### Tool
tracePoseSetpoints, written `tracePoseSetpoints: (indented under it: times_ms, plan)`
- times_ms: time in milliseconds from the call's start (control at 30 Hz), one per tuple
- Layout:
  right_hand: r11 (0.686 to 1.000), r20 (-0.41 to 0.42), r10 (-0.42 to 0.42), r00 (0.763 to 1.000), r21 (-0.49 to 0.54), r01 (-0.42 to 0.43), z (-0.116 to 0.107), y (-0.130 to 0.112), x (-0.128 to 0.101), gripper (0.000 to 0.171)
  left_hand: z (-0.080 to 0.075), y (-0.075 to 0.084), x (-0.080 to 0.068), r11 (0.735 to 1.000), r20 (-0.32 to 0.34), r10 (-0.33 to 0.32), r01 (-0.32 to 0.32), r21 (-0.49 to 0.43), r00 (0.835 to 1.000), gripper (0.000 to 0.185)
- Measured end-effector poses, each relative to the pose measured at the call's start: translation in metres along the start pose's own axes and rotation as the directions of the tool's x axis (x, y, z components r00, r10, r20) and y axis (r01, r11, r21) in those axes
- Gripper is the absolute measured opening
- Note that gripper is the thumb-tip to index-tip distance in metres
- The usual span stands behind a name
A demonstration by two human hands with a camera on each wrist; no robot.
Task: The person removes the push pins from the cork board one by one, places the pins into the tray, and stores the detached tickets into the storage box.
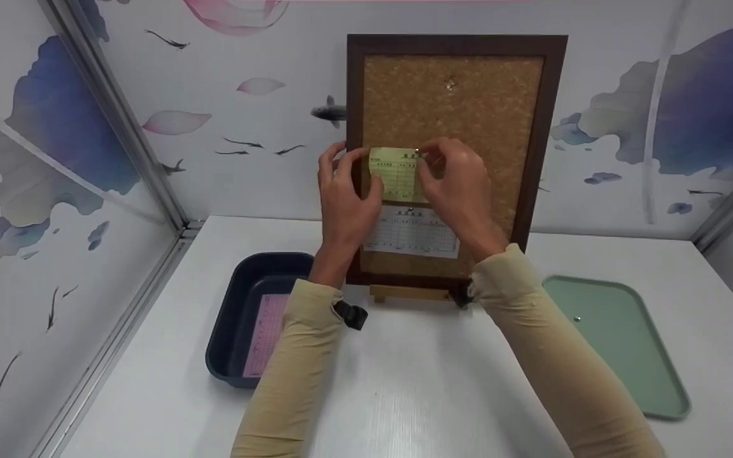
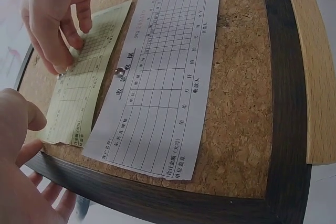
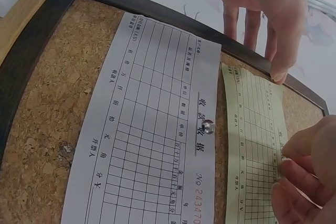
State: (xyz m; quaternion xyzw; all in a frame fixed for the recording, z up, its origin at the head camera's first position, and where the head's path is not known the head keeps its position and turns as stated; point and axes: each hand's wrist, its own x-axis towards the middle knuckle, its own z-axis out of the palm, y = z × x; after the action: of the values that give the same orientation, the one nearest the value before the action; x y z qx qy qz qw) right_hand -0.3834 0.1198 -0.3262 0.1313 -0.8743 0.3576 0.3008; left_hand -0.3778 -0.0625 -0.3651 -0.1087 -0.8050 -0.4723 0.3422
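A cork board (image 1: 506, 127) in a dark frame stands on a wooden easel (image 1: 408, 293). A white receipt (image 1: 412, 234) (image 2: 157, 87) (image 3: 152, 129) is pinned low on it by a metal pin (image 2: 119, 71) (image 3: 208, 126). Just above lies a yellow slip (image 1: 393, 173) (image 2: 79, 93) (image 3: 252, 145). My right hand (image 1: 454, 181) (image 2: 55, 19) (image 3: 310, 177) pinches a small pin (image 2: 60, 73) (image 3: 283, 158) against the slip's top edge. My left hand (image 1: 341, 191) (image 3: 262, 19) (image 2: 16, 166) presses its thumb on the slip's left edge, its fingers straight past the frame.
A dark blue tray (image 1: 239, 286) with a pink slip (image 1: 265, 331) sits on the white table (image 1: 417, 381) at the left. A pale green tray (image 1: 621, 343) at the right holds one pin (image 1: 577, 319). Another pin (image 1: 450, 84) sticks in the upper cork. Walls close the back and left.
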Motion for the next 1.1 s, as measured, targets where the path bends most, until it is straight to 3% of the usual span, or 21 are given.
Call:
tracePoseSetpoints:
  times_ms: [233, 800, 1100]
  plan:
    - [0.999, -0.018, 0.008, 1.000, -0.042, -0.009, 0.004, 0.001, 0.000, 0.017, 0.002, 0.001, 0.001, 1.000, 0.006, -0.022, 0.022, -0.010, 1.000, 0.037]
    - [0.995, -0.093, -0.026, 0.995, -0.099, 0.017, 0.010, 0.001, 0.001, 0.014, 0.009, 0.001, 0.005, 0.999, -0.053, -0.032, 0.031, -0.021, 0.998, 0.021]
    - [0.980, -0.124, -0.051, 0.991, -0.198, 0.026, 0.011, -0.004, 0.002, 0.018, 0.011, -0.002, 0.005, 0.998, -0.081, -0.058, 0.056, -0.022, 0.995, 0.018]
